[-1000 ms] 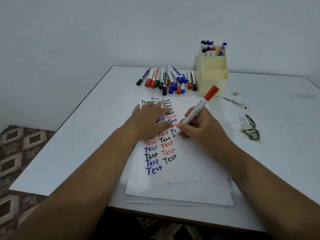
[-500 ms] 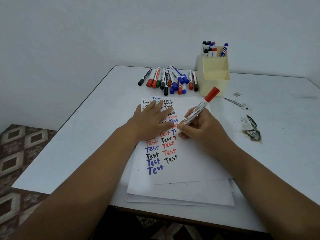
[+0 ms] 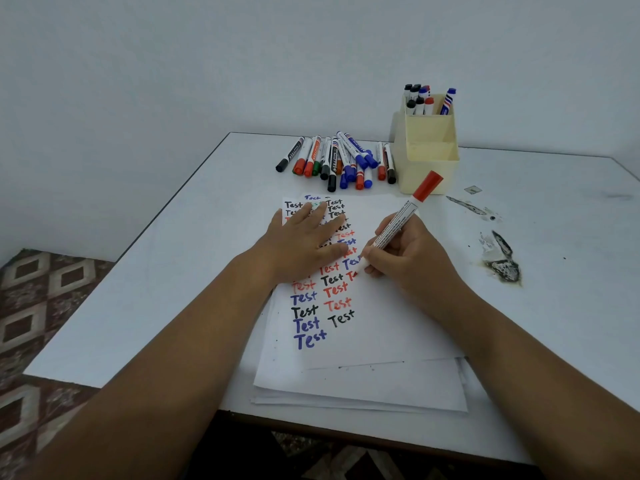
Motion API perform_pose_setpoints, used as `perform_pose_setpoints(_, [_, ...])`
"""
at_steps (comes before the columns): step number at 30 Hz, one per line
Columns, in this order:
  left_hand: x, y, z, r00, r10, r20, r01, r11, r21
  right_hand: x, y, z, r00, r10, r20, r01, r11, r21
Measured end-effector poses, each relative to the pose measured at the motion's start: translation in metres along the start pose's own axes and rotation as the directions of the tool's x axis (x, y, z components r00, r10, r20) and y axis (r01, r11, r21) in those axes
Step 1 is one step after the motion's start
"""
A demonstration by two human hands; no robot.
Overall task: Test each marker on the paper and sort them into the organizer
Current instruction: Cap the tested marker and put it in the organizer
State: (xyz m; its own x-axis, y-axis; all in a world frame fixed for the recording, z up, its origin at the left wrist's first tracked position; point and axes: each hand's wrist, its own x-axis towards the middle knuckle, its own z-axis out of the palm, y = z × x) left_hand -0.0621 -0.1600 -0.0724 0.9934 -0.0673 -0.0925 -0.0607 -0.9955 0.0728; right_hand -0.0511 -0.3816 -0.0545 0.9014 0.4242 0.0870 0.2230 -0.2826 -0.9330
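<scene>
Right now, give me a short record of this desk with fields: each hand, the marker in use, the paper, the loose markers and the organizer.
left hand: flat on the paper, fingers straight, holding it down
right hand: grips the red marker like a pen
red marker: cap on its back end, tip at the paper, a red word just begun
paper: top of a stack, columns of "Test" in black, red and blue
loose markers: pile behind the paper, left of the organizer
organizer: cream, several markers upright in its rear compartment

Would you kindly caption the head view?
Right hand writes with red marker while left hand steadies paper.
</scene>
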Motion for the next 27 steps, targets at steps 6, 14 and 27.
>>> perform_pose_setpoints(6, [-0.0004, -0.0002, 0.0004, 1.000, -0.001, -0.009, 0.001, 1.000, -0.015, 0.0000, 0.0001, 0.0000, 1.000, -0.003, 0.005, 0.003, 1.000, 0.006])
perform_pose_setpoints(14, [-0.0011, 0.0000, -0.0006, 1.000, -0.001, -0.016, 0.000, 1.000, -0.030, 0.0002, 0.0032, -0.0008, 0.998, -0.013, -0.059, 0.013, 1.000, -0.011])
perform_pose_setpoints(27, [-0.0020, 0.0002, -0.0012, 1.000, -0.004, -0.016, 0.003, 0.999, -0.050, 0.0010, 0.0024, -0.0011, 0.999, -0.010, -0.045, 0.009, 1.000, -0.024])
